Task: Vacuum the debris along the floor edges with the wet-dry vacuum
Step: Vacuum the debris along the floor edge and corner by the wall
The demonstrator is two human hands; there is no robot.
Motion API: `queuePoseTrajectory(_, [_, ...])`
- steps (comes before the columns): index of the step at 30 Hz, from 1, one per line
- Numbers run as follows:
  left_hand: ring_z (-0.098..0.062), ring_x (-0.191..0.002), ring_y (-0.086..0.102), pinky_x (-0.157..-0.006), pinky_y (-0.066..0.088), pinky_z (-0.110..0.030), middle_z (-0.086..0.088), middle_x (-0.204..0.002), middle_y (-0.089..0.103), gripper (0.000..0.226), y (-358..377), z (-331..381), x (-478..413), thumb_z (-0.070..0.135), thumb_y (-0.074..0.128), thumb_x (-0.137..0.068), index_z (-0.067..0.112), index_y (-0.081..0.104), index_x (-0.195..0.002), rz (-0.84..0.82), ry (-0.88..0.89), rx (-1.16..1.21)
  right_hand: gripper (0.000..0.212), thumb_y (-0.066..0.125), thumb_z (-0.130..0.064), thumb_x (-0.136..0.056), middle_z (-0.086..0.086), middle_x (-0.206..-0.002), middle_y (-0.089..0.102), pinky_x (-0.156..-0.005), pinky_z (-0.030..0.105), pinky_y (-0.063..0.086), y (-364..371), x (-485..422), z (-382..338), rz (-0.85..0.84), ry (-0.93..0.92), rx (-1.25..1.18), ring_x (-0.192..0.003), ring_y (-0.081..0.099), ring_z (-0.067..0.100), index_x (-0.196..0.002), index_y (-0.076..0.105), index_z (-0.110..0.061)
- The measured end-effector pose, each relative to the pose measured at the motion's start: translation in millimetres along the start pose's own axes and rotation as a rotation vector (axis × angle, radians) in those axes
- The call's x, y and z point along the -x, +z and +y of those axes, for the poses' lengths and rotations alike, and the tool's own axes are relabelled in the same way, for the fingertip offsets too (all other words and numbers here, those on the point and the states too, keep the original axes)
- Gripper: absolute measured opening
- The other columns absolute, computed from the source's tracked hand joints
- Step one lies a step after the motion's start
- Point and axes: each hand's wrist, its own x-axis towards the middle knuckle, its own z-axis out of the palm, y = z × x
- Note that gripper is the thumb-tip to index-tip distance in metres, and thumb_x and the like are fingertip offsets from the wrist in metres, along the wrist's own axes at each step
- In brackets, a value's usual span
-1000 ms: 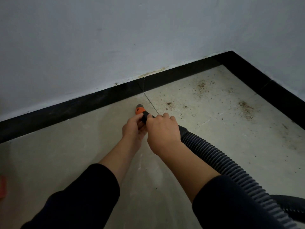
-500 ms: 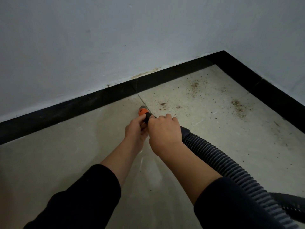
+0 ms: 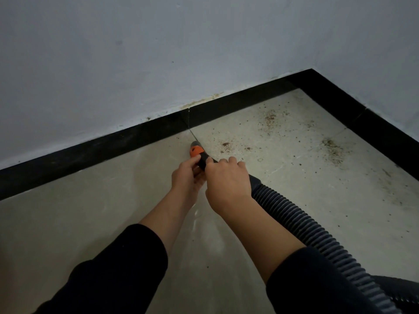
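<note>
Head view: grey wall (image 3: 158, 53) up top, pale tiled floor (image 3: 90, 223) below, black skirting (image 3: 90, 152) running between them into the corner. The ribbed hose (image 3: 294, 218) snakes in from the lower right. The right hand (image 3: 226, 180) wraps the hose end and the left hand (image 3: 187, 177) grips the orange-tipped nozzle (image 3: 196, 150), its tip low by the skirting. Brown debris (image 3: 269, 118) lies scattered to its right, toward the corner.

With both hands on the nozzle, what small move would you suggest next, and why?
Likely ease the orange-tipped black vacuum nozzle right, onto the small brown debris clump. The left hand and right hand grip it, and that clump lies just right of its tip.
</note>
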Motion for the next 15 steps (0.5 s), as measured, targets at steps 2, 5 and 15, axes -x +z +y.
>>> queuePoseTrajectory(2, [-0.01,-0.053,0.063,-0.043,0.048,-0.019,-0.006,-0.077,0.066,0.042,-0.6,0.8,-0.5,0.018,0.063,-0.09,-0.004,0.061,-0.126,0.018,0.009,0.011,0.035,0.054,-0.014,-0.092,0.01,-0.114,0.059,-0.093,0.036,0.038,2.3,-2.0,-0.3,0.001,0.004,-0.01,-0.108,0.05,0.027,-0.126,0.047,-0.012])
queuePoseTrajectory(5, [-0.008,-0.047,0.062,-0.041,0.046,-0.018,-0.004,-0.072,0.065,0.041,-4.0,1.9,-1.2,0.016,0.064,-0.09,-0.005,0.061,-0.125,0.05,0.033,0.021,0.037,0.055,-0.014,-0.091,0.01,-0.112,0.061,-0.091,0.036,0.038,5.1,-4.6,-3.0,0.007,-0.003,-0.026,-0.107,0.051,0.027,-0.126,0.046,-0.012])
queuePoseTrajectory(15, [-0.006,-0.046,0.059,-0.043,0.046,-0.018,-0.016,-0.082,0.072,0.04,-20.0,13.8,4.9,0.014,0.066,-0.088,-0.003,0.062,-0.123,0.155,0.078,0.047,0.039,0.054,-0.014,-0.091,0.01,-0.111,0.061,-0.091,0.036,0.039,9.6,-11.1,-20.5,0.027,-0.046,-0.056,-0.107,0.052,0.027,-0.129,0.045,-0.013])
